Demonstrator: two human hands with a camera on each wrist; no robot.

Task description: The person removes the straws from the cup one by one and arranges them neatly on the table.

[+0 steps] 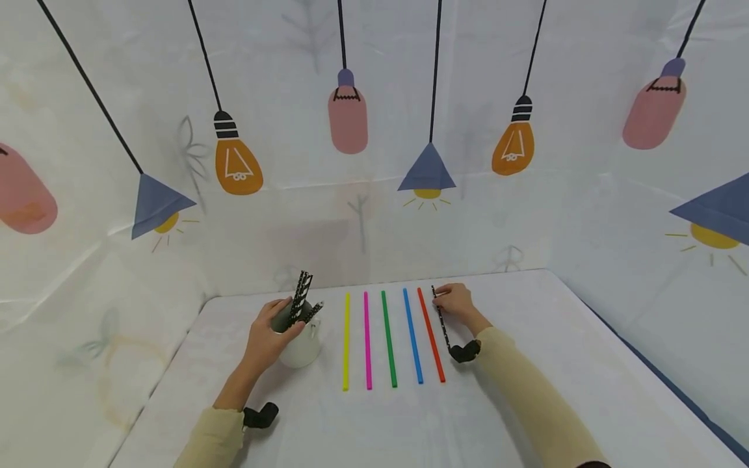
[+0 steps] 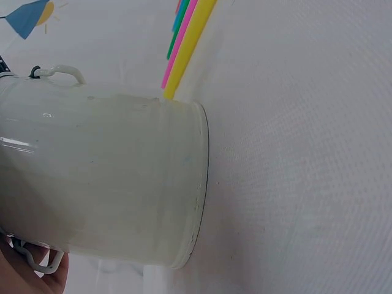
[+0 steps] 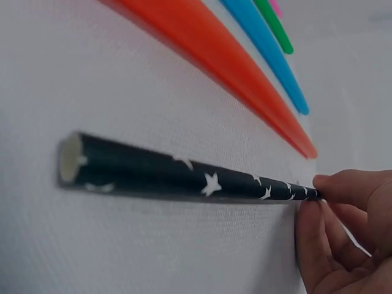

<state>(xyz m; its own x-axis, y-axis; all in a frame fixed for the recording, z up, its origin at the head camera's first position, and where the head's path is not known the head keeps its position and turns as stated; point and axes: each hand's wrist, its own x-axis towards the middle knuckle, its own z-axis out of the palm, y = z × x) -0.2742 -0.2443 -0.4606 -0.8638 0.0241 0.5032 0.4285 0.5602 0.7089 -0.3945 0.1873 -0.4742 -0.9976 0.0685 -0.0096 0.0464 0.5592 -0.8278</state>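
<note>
My right hand [image 1: 458,301] pinches the far end of a black paper straw with white stars [image 3: 214,180], which lies along the white table beside the red straw [image 1: 431,335]. Thumb and fingertips meet on it in the right wrist view. On the left, my left hand [image 1: 266,335] grips the upper part of a cream enamel mug [image 2: 104,171] with small looped handles. Several black-and-white patterned straws [image 1: 301,296] stick up out of the mug, their lower ends hidden inside. Left of the red straw lie a blue straw [image 1: 413,335], a green straw [image 1: 389,338], a pink straw [image 1: 367,338] and a yellow straw [image 1: 346,341], spaced apart in a row.
The white-covered table [image 1: 328,429] ends at a white fabric wall [image 1: 404,247] printed with hanging lamps and bulbs. Black wrist cameras [image 1: 465,351] stick out from both sleeves; the right one sits beside the near end of the black straw.
</note>
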